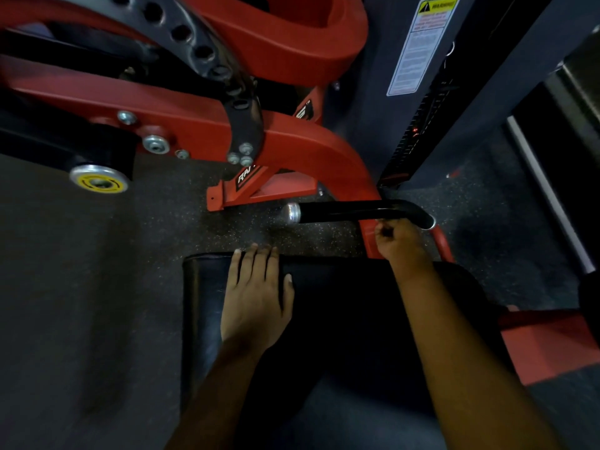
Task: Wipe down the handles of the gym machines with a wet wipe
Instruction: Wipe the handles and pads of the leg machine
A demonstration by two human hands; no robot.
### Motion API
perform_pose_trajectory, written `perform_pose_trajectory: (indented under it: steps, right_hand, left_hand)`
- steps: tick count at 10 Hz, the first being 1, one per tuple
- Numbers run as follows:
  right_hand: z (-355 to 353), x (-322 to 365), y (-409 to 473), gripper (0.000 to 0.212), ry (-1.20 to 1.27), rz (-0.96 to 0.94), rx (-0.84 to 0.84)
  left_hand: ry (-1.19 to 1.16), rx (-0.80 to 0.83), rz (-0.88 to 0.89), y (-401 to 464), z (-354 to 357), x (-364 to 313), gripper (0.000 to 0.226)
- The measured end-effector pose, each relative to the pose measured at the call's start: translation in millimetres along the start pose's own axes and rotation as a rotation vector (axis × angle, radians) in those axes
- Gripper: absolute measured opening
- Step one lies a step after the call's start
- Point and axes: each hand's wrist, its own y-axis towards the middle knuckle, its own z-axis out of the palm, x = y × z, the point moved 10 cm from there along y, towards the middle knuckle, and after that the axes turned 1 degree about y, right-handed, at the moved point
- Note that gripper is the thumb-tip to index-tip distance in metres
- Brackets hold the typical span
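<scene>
The black handle (360, 212) (chrome-capped at its left end) runs crosswise just above the right hand (401, 243), whose fingers are curled shut right below it; any wipe inside is hidden. The left hand (256, 297) lies flat, fingers straight, on the black seat pad (341, 306).

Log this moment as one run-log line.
left hand: flat on black seat pad | right hand: fingers curled, just below black handle | wipe: not discernible | frame: red

Dim gym: dark speckled rubber floor (97, 287), grey column w/ warning label (418, 43) (text blurred).
</scene>
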Motion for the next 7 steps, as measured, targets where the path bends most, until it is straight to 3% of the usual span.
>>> perform_pose_trajectory:
  steps: [1, 2, 4, 5, 6, 7]
  right_hand:
    - [35.4, -23.7, 9.9, 0.029, 0.295, 0.103, 0.023]
    - [59.8, -40.1, -9.5, 0.029, 0.331, 0.161, 0.051]
    - [111.9, -60.6, -42.0, 0.03, 0.227, 0.251, 0.108]
    - [133.2, -59.0, -62.6, 0.036, 0.068, 0.26, 0.226]
    - [136.3, -58.6, -64.8, 0.037, 0.104, 0.26, 0.213]
    - [94.9, -45.1, -38.4, 0.031, 0.201, 0.183, 0.015]
  left_hand:
    - [0.006, 0.005, 0.0, 0.9, 1.2, 1.4, 0.05]
    - [0.004, 0.008, 0.005, 0.9, 0.2, 0.4, 0.05]
    - [0.022, 0.023, 0.008, 2.5, 3.8, 1.6, 0.052]
    - [0.023, 0.013, 0.006, 2.7, 1.6, -0.2, 0.053]
    - [0.025, 0.023, 0.005, 2.9, 1.5, -0.3, 0.054]
    - [0.019, 0.018, 0.005, 2.5, 3.0, 1.4, 0.054]
